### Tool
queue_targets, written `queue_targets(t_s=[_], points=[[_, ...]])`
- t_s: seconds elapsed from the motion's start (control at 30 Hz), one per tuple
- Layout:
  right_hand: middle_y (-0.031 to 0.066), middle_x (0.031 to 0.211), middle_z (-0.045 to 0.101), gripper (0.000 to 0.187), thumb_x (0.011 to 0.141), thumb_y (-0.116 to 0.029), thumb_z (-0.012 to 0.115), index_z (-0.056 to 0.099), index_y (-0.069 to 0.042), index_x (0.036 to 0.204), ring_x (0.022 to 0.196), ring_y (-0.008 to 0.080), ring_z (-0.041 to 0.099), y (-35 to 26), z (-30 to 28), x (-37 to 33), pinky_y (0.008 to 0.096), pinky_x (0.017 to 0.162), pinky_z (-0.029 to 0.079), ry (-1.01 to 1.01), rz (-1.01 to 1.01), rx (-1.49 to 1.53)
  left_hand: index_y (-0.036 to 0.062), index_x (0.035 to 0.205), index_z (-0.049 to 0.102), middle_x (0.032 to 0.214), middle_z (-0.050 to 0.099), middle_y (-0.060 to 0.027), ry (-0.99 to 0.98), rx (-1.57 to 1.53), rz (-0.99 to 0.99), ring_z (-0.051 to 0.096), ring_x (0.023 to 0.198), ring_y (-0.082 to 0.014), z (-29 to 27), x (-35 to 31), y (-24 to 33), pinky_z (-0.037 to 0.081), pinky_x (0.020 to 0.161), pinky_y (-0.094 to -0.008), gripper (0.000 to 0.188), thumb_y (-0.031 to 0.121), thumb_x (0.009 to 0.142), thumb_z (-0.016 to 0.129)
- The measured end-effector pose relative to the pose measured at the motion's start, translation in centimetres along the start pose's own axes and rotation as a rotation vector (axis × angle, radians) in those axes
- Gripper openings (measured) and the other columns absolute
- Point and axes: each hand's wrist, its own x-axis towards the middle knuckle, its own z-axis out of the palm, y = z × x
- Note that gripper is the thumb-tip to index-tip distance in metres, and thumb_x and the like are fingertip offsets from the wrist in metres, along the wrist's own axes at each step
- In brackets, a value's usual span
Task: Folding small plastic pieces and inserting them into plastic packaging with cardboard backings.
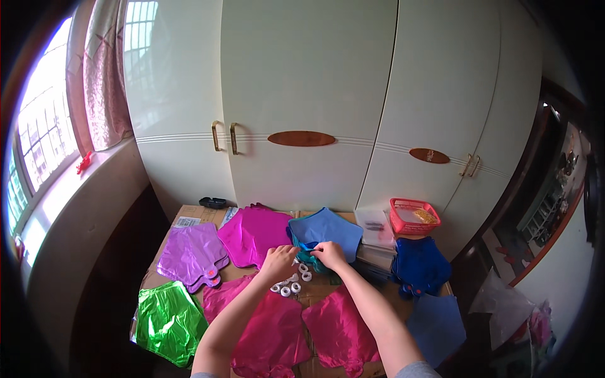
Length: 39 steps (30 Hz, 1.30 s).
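Observation:
Both my hands meet at the middle of the cardboard-covered table. My right hand [330, 255] pinches a small dark blue shiny strip [307, 246] at the lower edge of a light blue flat foil balloon [328, 228]. My left hand [280, 261] is closed at the strip's other side; what its fingertips grip is too small to make out. Teal foil [309, 259] shows under the strip. Just below the hands lie several small white rings [286, 291]. A magenta foil balloon [254, 234] spreads beside my left hand.
Hot pink foil balloons [275, 327] lie under my forearms. Purple [191, 251] and green [169, 321] ones are at left, dark blue [421, 264] ones at right. A red basket [396, 222] and a black object [212, 203] stand before the white cabinet [302, 75].

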Motion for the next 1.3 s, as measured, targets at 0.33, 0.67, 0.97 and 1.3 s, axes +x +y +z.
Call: queue_targets(t_s=[0.33,0.67,0.97,1.3], points=[[0.0031,0.067,0.067,0.024,0.073,-0.028,0.077,0.071,-0.005,0.078,0.059,0.0111,0.058,1.5,-0.2,0.7,0.0281,0.058,0.045,-0.035,0.19,0.172,0.0102,0.114,0.056,0.112,0.062,-0.0111,-0.269,-0.004,-0.001,0.059,0.105,-0.0273,2.7,3.7,0.5,0.042,0.085,-0.0442,0.032,0.021,0.085,0.053],[-0.0026,0.067,0.059,0.018,0.081,-0.019,0.072,0.067,-0.003,0.075,0.064,0.0062,0.049,5.1,-0.2,1.8,0.0263,0.056,0.038,0.073,0.339,0.714,0.0135,0.105,0.06,0.119,0.061,-0.0035,-0.483,0.188,0.006,0.059,0.107,-0.0225,1.9,4.0,1.9,0.042,0.081,-0.0484,0.023,0.022,0.086,0.049],[0.004,0.067,0.055,0.009,0.076,-0.008,0.062,0.057,-0.003,0.07,0.062,0.0138,0.05,7.8,-16.6,5.5,0.0328,0.057,0.04,0.804,0.305,0.761,0.014,0.113,0.059,0.126,0.057,-0.0035,-0.454,0.155,-0.031,0.053,0.116,-0.0212,2.8,3.6,1.9,0.038,0.088,-0.0473,0.03,0.02,0.087,0.046],[0.0146,0.082,0.063,0.007,0.087,-0.009,0.054,0.055,-0.007,0.093,0.081,0.0331,0.063,-9.5,-19.6,7.1,0.0429,0.067,0.049,0.816,-0.364,-0.125,0.0134,0.111,0.06,0.127,0.056,-0.0029,-0.344,0.08,-0.055,0.052,0.116,-0.0209,1.7,2.6,0.3,0.038,0.088,-0.0484,0.03,0.029,0.087,0.05]])
